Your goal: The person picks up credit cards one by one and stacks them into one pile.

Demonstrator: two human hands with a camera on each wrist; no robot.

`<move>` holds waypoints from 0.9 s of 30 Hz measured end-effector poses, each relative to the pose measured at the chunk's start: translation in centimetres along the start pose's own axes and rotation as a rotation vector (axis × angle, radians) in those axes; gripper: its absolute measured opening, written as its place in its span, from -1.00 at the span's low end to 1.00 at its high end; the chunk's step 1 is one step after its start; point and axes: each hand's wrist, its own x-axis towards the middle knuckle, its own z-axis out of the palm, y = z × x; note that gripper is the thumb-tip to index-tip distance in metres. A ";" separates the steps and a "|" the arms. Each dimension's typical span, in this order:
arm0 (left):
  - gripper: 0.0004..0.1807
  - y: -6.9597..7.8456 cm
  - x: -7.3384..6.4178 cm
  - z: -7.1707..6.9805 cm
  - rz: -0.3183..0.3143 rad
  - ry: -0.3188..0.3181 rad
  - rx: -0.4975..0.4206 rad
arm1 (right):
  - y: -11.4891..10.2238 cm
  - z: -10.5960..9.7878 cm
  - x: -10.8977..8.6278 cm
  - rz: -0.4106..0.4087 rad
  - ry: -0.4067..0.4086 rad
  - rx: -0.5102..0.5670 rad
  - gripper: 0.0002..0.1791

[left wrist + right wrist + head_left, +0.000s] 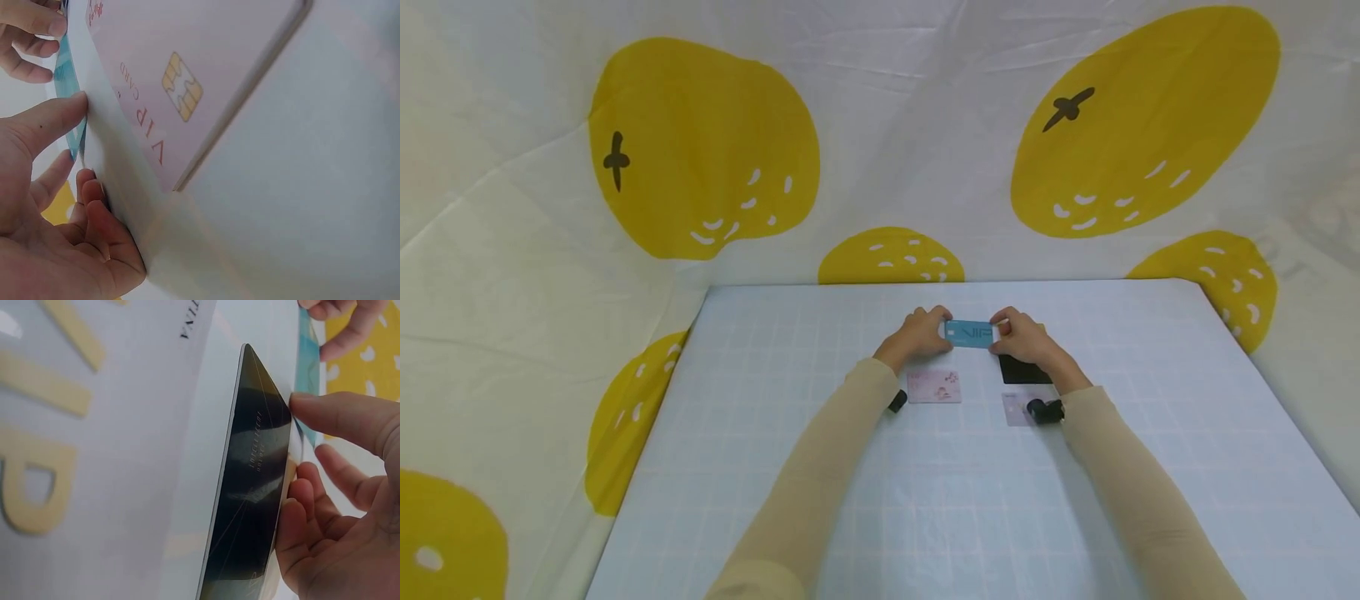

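Blue card [968,334] above pink card [933,387], black card [1022,370] nearby

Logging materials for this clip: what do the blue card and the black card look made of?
Blue card, pinched by left hand and right hand: probably thin rigid plastic, smooth, with printed lettering. Black card on the table: likely plastic too, glossy, since it mirrors light in streaks.

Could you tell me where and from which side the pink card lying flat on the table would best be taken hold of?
The pink card lies flat on the table with no edge raised, so a straight pinch probably fails. Best come from above with the left hand, the nearer one, press on its face, slide it towards the table's near edge, then pinch its two long edges. Both hands hold the blue card now.
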 end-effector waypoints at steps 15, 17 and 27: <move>-0.44 0.0 0.2 0.9 0.008 0.067 -0.107 | -0.6 0.2 -0.5 0.049 0.038 -0.021 -0.47; -0.45 0.0 0.2 0.9 -0.004 0.078 -0.104 | -0.9 0.2 -0.6 0.052 0.043 -0.016 -0.48; -0.42 -0.2 0.0 1.2 -0.034 0.115 -0.189 | -1.1 0.6 -1.2 0.060 0.070 0.057 -0.46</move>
